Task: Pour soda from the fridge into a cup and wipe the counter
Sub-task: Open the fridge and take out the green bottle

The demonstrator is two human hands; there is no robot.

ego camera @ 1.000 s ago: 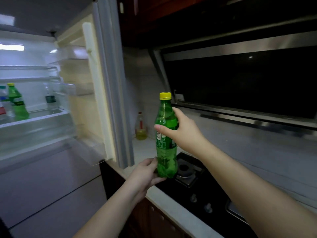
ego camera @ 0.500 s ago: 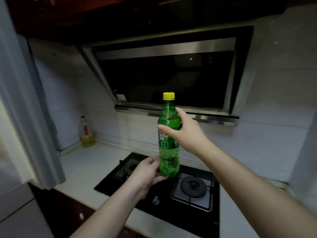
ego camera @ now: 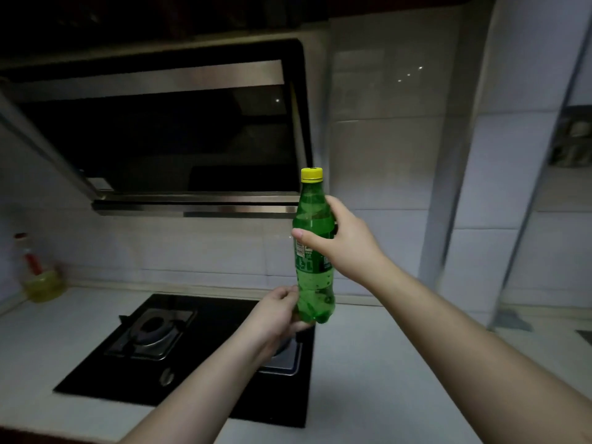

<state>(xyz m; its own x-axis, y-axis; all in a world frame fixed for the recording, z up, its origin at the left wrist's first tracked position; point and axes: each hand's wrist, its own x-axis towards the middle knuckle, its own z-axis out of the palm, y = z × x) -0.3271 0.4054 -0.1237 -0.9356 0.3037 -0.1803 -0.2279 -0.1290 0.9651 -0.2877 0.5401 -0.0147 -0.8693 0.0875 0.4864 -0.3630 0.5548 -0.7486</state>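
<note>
At the far left one oil bottle [ego camera: 38, 274] with a red label stood on the white counter [ego camera: 368, 373], against the tiled wall [ego camera: 384, 149]. It held yellow liquid in its lower part, and it was blurred.

Next came one black hob [ego camera: 205, 315] set into the counter. Two burners showed on it: the left burner [ego camera: 153, 328] was in plain sight, and the right burner [ego camera: 285, 357] was mostly hidden behind the left wrist. One knob [ego camera: 167, 376] showed at the front of the hob. Above hung one range hood [ego camera: 166, 136], dark glass with a steel band.

The left hand [ego camera: 275, 315] had its fingers curled against the bottom of the one soda bottle [ego camera: 315, 251], holding it from the left and beneath. The bottle was green, upright, and held in the air above the right edge of the hob, clear of the counter. One yellow cap [ego camera: 311, 174] was on its neck. A label circled its middle.

The right hand [ego camera: 342, 241] gripped the bottle at its upper body, thumb across the near face and fingers wrapped behind.

To the right one grey vertical strip [ego camera: 448, 187] ran down the wall to the counter. At the far right edge a dark recess [ego camera: 573, 136] held things too blurred to tell.
</note>
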